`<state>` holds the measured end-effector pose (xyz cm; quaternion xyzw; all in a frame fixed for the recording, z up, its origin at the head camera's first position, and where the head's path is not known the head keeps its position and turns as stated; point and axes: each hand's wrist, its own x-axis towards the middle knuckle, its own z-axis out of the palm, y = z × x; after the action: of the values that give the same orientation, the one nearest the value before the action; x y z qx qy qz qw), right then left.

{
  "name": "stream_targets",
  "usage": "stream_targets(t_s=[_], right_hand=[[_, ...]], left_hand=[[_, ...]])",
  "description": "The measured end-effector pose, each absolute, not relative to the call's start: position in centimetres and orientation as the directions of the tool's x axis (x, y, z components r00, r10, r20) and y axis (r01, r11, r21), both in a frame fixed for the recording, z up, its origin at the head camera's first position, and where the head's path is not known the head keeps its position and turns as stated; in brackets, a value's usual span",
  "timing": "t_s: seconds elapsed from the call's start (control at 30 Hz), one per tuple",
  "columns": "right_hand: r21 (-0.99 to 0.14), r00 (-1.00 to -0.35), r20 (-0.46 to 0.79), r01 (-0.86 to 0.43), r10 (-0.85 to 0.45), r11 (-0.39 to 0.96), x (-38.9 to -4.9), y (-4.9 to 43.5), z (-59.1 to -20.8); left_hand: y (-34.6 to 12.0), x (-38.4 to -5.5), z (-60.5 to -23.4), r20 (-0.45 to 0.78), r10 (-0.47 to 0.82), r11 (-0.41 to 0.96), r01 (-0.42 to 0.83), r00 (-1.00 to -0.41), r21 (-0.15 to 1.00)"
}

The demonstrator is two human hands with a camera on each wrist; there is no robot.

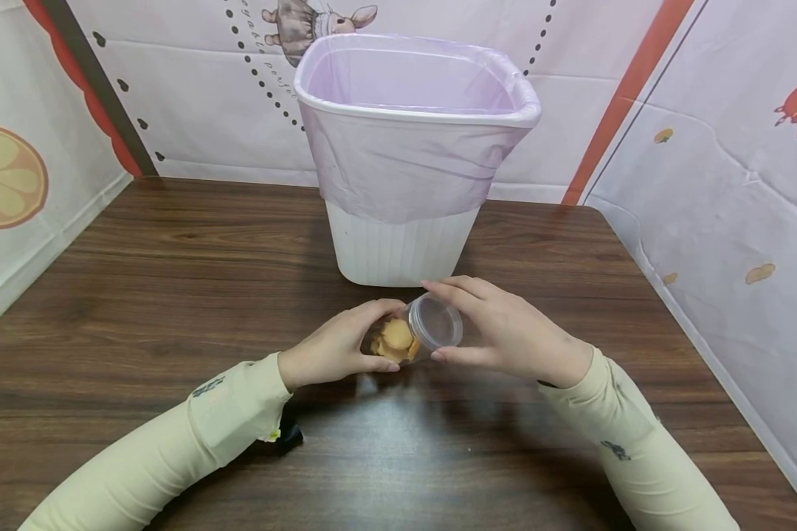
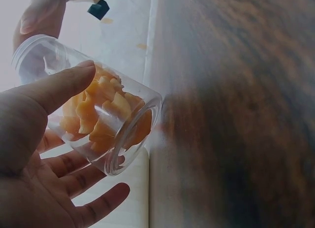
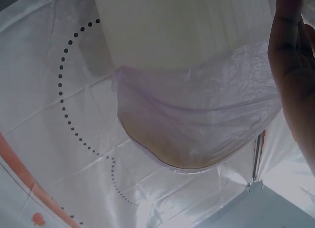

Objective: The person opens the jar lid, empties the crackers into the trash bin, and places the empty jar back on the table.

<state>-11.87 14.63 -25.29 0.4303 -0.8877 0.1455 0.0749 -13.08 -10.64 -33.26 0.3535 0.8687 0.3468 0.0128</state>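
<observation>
A clear plastic jar (image 1: 404, 335) with yellow-orange crisps (image 2: 101, 114) in it lies tilted, its lid end facing right in the head view. My left hand (image 1: 342, 341) grips the jar's body, thumb on the near side and fingers behind. At the other end, a clear round lid (image 1: 438, 322) sits between the thumb and forefinger of my right hand (image 1: 505, 328), which spans its edge with fingertips at the rim. In the right wrist view only part of the right hand (image 3: 295, 65) shows, at the right edge.
Just beyond the hands stands a white bin (image 1: 401, 247) lined with a pale purple bag (image 1: 412, 166). It rests on a dark wood-grain table (image 1: 206, 258). Printed white cloth walls (image 1: 691, 162) rise at the back and both sides.
</observation>
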Motion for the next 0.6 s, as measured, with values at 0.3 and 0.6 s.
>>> stream_targets(t_s=[0.3,0.6], right_hand=[[-0.164,-0.734,0.256,-0.674,-0.629,0.720,-11.68,14.41,-25.35],[-0.156,-0.779,0.257,-0.617,-0.571,0.771,-11.54,14.26,-25.30]], left_hand=[[-10.62,-13.16,-33.38,0.226,0.618,0.513,0.604,-0.753,0.610],[-10.64,-13.12,-33.35,0.254,0.618,0.499,0.621,-0.744,0.605]])
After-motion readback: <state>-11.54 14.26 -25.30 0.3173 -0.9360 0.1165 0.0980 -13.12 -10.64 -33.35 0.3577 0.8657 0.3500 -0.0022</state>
